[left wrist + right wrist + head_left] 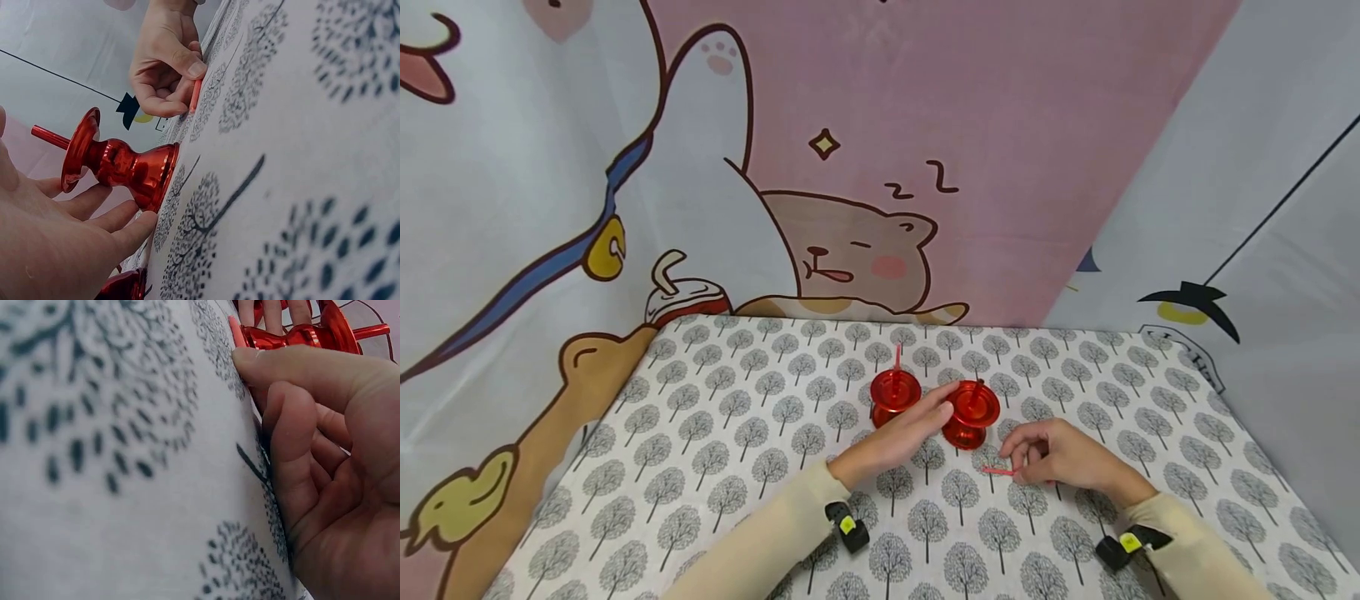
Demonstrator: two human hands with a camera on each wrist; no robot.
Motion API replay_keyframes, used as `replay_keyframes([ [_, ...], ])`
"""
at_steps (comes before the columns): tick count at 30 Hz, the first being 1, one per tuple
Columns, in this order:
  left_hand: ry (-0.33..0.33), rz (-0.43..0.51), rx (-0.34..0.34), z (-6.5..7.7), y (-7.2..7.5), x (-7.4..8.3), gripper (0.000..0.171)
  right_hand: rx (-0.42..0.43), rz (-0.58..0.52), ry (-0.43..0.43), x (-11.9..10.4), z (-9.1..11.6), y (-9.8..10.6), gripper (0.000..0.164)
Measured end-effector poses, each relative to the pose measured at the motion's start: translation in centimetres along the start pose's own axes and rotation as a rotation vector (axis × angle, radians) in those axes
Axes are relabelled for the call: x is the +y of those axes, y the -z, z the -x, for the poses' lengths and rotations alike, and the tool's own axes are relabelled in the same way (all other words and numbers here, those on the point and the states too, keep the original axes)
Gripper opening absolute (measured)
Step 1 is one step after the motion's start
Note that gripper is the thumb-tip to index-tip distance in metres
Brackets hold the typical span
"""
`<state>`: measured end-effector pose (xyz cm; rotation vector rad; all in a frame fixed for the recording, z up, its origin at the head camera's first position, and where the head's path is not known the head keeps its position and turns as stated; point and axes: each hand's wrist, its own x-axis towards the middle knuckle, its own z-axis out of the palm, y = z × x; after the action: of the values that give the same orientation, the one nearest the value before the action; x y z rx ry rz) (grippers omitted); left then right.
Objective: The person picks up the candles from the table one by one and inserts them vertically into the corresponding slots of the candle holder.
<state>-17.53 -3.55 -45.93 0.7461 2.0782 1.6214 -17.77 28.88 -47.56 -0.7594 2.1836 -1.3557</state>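
Two shiny red candle holders stand upright on the patterned cloth. The left candle holder [895, 390] has a thin pink stick [897, 358] rising from it. My left hand [913, 429] reaches between them with fingers extended, touching the side of the right candle holder [974, 406]. That holder carries a short red tube [50, 137] at the centre of its dish. To its right, my right hand [1060, 454] pinches another thin pink stick [997, 472] low at the cloth, thumb tip on it and fingers curled. Part of this stick is hidden under the hand.
The table [730, 500] is covered by a white cloth printed with grey trees. Behind it hangs a cartoon-printed curtain [985, 208], with more curtain at the left and right sides. Each wrist wears a black strap device [848, 527].
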Motion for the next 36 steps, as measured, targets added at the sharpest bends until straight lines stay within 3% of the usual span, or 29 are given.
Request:
replay_keyframes([
  [8, 0.003, 0.003, -0.004, 0.08, 0.02, 0.08, 0.070, 0.038, 0.072, 0.044, 0.10, -0.14, 0.02, 0.028],
  [20, -0.026, 0.019, -0.011, 0.00, 0.02, -0.10, 0.072, 0.067, -0.026, -0.017, 0.27, 0.25, 0.20, 0.041],
  [28, -0.007, 0.015, -0.008, 0.15, 0.00, 0.16, 0.069, 0.034, -0.093, 0.042, 0.47, 0.30, 0.27, 0.027],
  [36, -0.007, 0.049, -0.006, 0.12, -0.11, 0.18, 0.068, 0.046, -0.044, 0.056, -0.25, 0.17, -0.09, 0.018],
])
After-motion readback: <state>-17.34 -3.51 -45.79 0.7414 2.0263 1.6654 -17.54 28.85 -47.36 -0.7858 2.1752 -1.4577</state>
